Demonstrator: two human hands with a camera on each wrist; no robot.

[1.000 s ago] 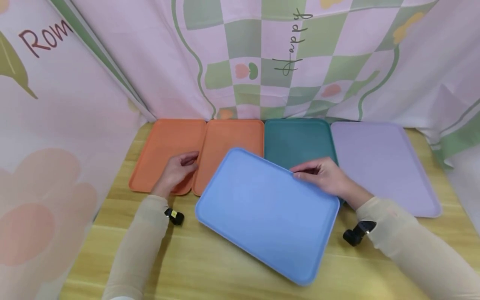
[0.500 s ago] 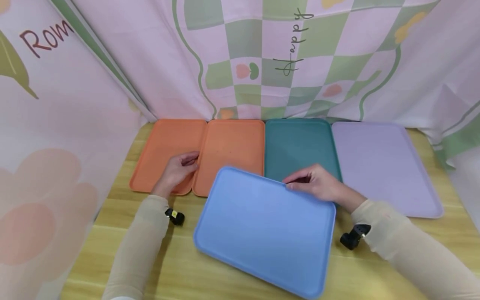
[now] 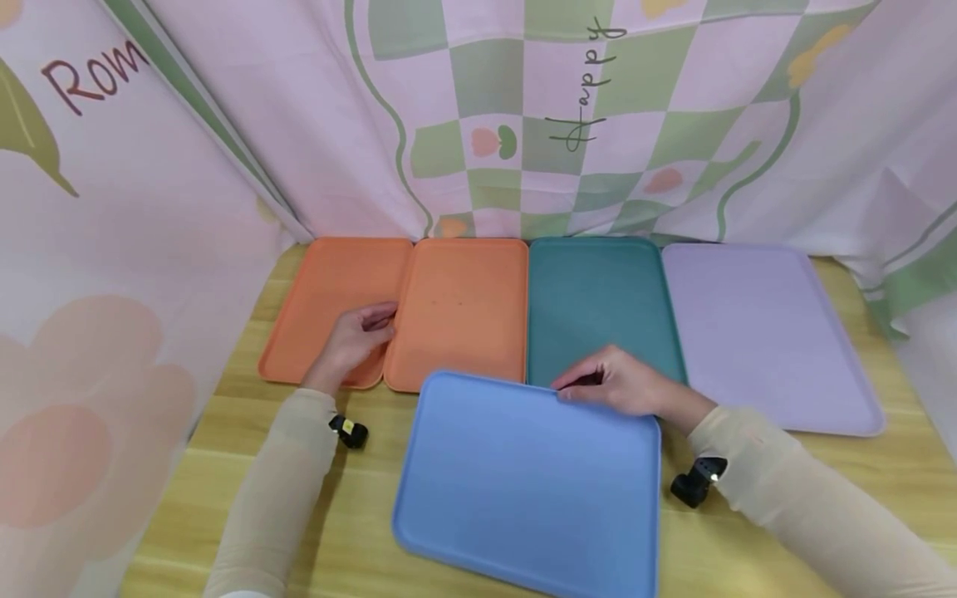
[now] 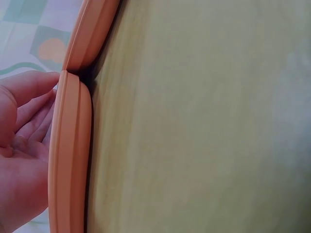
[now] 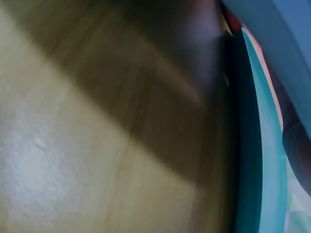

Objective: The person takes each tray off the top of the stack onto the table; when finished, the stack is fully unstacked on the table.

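Note:
Two orange trays lie side by side at the back left, the left orange tray (image 3: 336, 282) and the right orange tray (image 3: 463, 324). My left hand (image 3: 355, 336) rests over the left one, its relaxed fingers at the seam between them. In the left wrist view, a fingertip of that hand (image 4: 22, 126) touches the orange rim. My right hand (image 3: 620, 382) pinches the far edge of a blue tray (image 3: 531, 482) between thumb and fingers. This tray slants slightly in front of the row, overlapping the front of the teal tray (image 3: 598, 299) in the head view.
A lilac tray (image 3: 770, 332) ends the row on the right. All stand on a wood-grain table (image 3: 359, 531). Behind them hangs a patterned curtain (image 3: 486, 91), and another cloth (image 3: 149, 249) closes off the left side.
My right hand has drawn the blue tray toward me and turned it, so its far edge lies more level. More of the right orange and teal trays shows. My left hand has stayed put.

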